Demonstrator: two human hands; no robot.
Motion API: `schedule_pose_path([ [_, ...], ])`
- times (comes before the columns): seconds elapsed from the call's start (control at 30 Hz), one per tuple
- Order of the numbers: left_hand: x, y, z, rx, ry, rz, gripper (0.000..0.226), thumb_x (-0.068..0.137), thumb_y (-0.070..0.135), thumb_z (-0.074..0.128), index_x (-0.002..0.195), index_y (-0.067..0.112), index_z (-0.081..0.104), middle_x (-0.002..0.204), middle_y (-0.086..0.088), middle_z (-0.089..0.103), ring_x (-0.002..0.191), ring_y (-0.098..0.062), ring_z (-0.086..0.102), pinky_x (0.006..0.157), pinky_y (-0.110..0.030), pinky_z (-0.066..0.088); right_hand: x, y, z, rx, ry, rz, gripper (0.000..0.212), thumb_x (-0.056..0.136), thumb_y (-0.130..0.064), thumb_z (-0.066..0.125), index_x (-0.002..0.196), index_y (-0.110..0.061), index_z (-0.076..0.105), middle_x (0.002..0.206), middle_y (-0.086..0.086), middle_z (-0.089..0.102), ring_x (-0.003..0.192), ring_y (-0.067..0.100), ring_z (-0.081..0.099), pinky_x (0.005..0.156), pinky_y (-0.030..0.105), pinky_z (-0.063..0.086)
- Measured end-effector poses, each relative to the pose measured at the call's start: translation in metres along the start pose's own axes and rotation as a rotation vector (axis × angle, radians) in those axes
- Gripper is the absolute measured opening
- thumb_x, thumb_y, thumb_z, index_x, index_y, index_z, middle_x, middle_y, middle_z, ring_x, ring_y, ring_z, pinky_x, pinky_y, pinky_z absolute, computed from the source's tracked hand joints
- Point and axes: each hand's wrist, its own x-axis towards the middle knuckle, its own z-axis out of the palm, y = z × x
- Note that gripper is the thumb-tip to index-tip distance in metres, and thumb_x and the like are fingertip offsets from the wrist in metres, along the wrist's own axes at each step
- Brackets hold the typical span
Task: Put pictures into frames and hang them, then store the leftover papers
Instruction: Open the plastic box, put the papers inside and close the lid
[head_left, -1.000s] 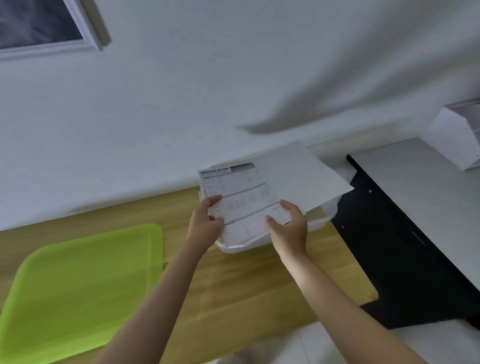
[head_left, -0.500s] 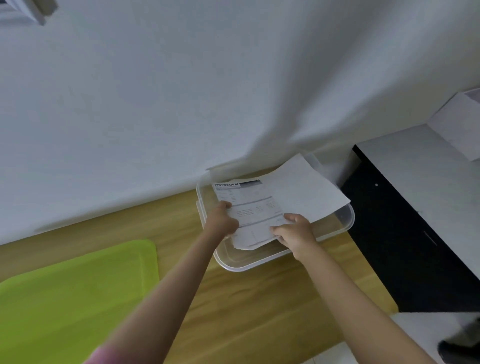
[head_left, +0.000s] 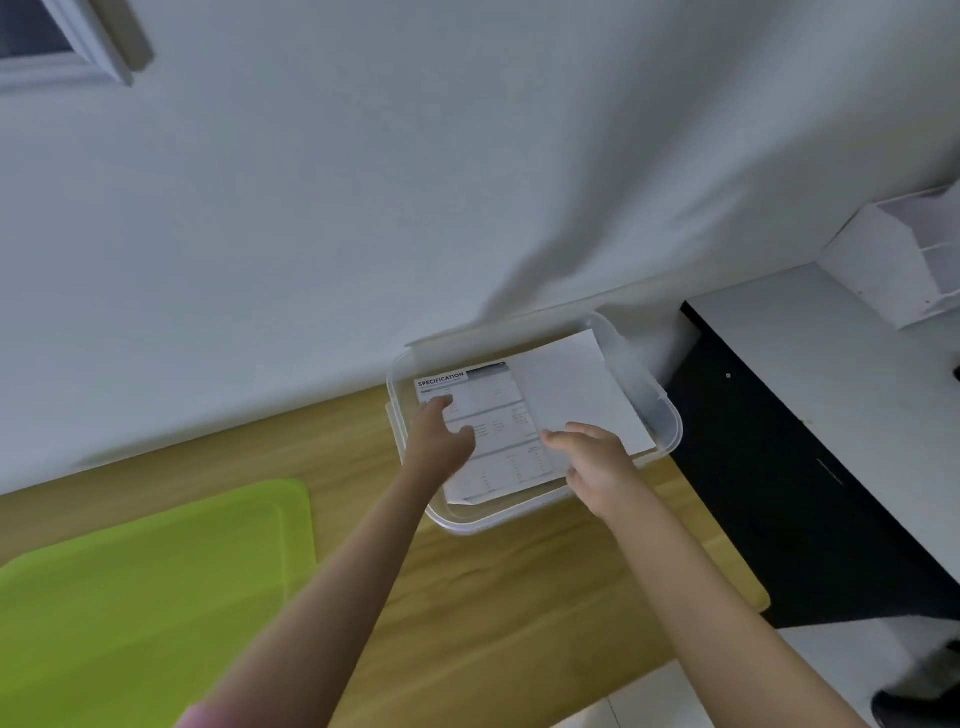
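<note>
Wooden surface against a white wall is carrying a clear plastic bin; leftover papers are lying inside it. Left hand is resting flat on the printed sheet, right hand hovering relaxed at the papers' near edge. Green tray is sitting well apart, left.

Papers in the bin at the wall, tray to its left, cabinet right.

Under my left fingers the printed sheet lies flat in the clear bin; a blank sheet overlaps it beyond my right fingers.
</note>
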Motion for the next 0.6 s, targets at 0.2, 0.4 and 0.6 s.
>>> schedule_pose_path([
  [0.2, -0.064, -0.006, -0.016, -0.053, 0.175, 0.094, 0.05, 0.086, 0.017, 0.057, 0.135, 0.017, 0.045, 0.139, -0.002, 0.046, 0.131, -0.016, 0.04, 0.109, -0.037, 0.035, -0.037, 0.012, 0.01, -0.052, -0.017, -0.159, 0.051, 0.087, -0.018, 0.064, 0.135, -0.013, 0.047, 0.139, 0.006, 0.048, 0.128, 0.023, 0.044, 0.099, 0.032, 0.038],
  [0.4, -0.126, -0.067, -0.045, -0.027, 0.348, 0.046, 0.043, 0.085, 0.014, 0.061, 0.127, 0.016, 0.053, 0.128, -0.002, 0.055, 0.122, -0.015, 0.047, 0.093, -0.026, 0.038, -0.081, 0.045, 0.06, -0.136, -0.133, -0.364, 0.039, 0.087, -0.011, 0.061, 0.125, -0.012, 0.054, 0.123, 0.002, 0.061, 0.109, 0.01, 0.057, 0.075, 0.013, 0.043],
  [0.6, -0.177, -0.147, -0.105, 0.031, 0.511, -0.105, 0.039, 0.084, 0.013, 0.061, 0.122, 0.016, 0.055, 0.123, -0.006, 0.057, 0.117, -0.02, 0.05, 0.089, -0.026, 0.038, -0.117, 0.098, 0.13, -0.375, -0.344, -0.397, 0.036, 0.089, -0.013, 0.057, 0.125, -0.012, 0.051, 0.125, 0.005, 0.058, 0.101, 0.009, 0.054, 0.07, 0.009, 0.041],
])
